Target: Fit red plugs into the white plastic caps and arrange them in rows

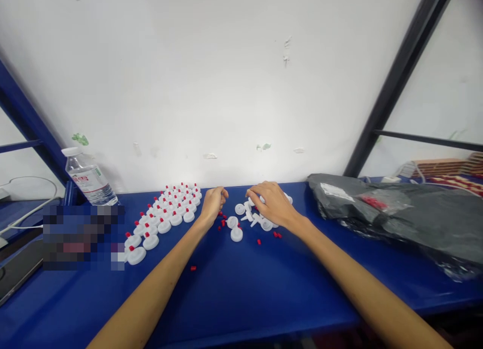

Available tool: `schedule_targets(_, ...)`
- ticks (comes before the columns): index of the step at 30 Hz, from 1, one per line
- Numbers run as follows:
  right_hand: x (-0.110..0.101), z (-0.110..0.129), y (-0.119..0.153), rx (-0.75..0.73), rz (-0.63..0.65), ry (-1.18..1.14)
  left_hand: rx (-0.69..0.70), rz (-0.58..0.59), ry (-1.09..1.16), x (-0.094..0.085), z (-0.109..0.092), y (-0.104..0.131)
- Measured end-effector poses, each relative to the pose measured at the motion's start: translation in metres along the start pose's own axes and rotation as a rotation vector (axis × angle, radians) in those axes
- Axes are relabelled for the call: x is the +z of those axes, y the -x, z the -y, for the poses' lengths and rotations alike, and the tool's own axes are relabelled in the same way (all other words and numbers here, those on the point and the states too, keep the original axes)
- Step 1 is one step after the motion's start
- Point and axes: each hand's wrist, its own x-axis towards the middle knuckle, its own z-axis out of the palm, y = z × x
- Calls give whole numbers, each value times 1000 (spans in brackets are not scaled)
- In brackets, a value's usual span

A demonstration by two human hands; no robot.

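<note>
My left hand [213,204] is closed, its fingers curled inward, beside the right end of several rows of white caps with red tips [164,226]. Whatever it may hold is hidden from me. Palm down, my right hand [269,200] lies over a loose pile of white caps [266,224], with its fingers stretched forward and partly covering them. Between the hands are two white caps [236,234] touching each other, and small red tips [223,223] scattered around them. One red tip [193,268] lies apart, nearer the front.
A water bottle [92,180] stands at the back left, near a dark phone-like device [18,268]. On the right, a grey plastic bag [377,213] carries a clear bag with red pieces [374,203]. The blue table [226,303] meets a white wall behind; dark frame posts rise at both sides.
</note>
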Motion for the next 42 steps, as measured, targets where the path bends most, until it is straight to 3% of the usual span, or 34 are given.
schedule_targets(8,-3,-12,6,-37,-62,55,188,-70,-365,0,-2,7)
schedule_targets(14,-10,-18,16,-87,-214,151,243,-68,-514,0,-3,11)
schedule_targets(19,-13,-19,30,-90,-296,239,254,-70,-541,0,-5,12)
schedule_targets(25,-20,-15,44,-1,-264,272,260,-91,-565,-2,-9,21)
schedule_targets(31,-26,-17,46,29,-327,254,263,-99,-609,-5,-9,21)
schedule_targets(42,-25,-22,46,68,-320,235,296,-87,-629,-5,-11,19)
